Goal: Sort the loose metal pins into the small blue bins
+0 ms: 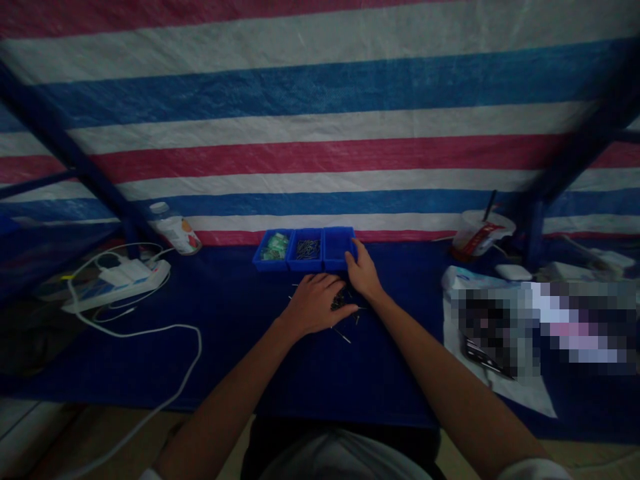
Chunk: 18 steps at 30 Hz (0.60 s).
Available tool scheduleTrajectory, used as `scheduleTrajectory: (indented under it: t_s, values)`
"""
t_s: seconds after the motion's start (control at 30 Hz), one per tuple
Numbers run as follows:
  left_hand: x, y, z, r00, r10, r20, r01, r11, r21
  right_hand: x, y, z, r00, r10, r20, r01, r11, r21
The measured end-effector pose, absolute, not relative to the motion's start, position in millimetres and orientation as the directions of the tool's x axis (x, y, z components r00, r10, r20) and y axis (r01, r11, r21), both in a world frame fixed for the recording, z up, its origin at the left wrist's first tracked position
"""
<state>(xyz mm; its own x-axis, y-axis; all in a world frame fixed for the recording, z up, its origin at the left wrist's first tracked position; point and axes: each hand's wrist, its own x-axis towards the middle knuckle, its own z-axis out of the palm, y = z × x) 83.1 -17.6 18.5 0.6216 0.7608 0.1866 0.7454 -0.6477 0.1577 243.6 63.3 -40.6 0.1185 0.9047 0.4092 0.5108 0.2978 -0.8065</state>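
Three small blue bins stand side by side at the back of the blue table. Clear-green packets fill the left bin (275, 248), and dark metal screws or nails lie in the middle bin (306, 266). My right hand (364, 272) grips the right side of the blue bin (336, 244) on the right, whose visible inside holds nothing. In front of the bins, my left hand (315, 303) lies spread over a loose pile of screws (340, 298), partly covering it. A few long screws (342, 335) poke out around its fingers and thumb.
On the left are a power strip (150, 283) with white cables and a white bottle (177, 230). A plastic cup with a straw (480, 235), a white case (513, 272) and a phone on a white bag (530, 397) occupy the right. Striped tarp (320, 157) hangs behind.
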Motion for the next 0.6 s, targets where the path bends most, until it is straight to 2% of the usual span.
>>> scheduleTrajectory:
  t_s: [0.2, 0.43, 0.6]
  values:
    - [84, -10, 15, 0.581, 0.796, 0.17, 0.789, -0.602, 0.126, 241, 56, -24, 0.143, 0.902, 0.407, 0.512, 0.284, -0.81]
    - [80, -8, 9, 0.573, 0.804, 0.161, 0.792, -0.593, 0.147, 258, -41, 45, 0.094, 0.847, 0.522, 0.696, 0.319, -0.643]
    - [75, -7, 15, 0.568, 0.81, 0.145, 0.8, -0.585, 0.134, 316, -123, 37, 0.246, 0.824, 0.511, 0.778, 0.146, -0.611]
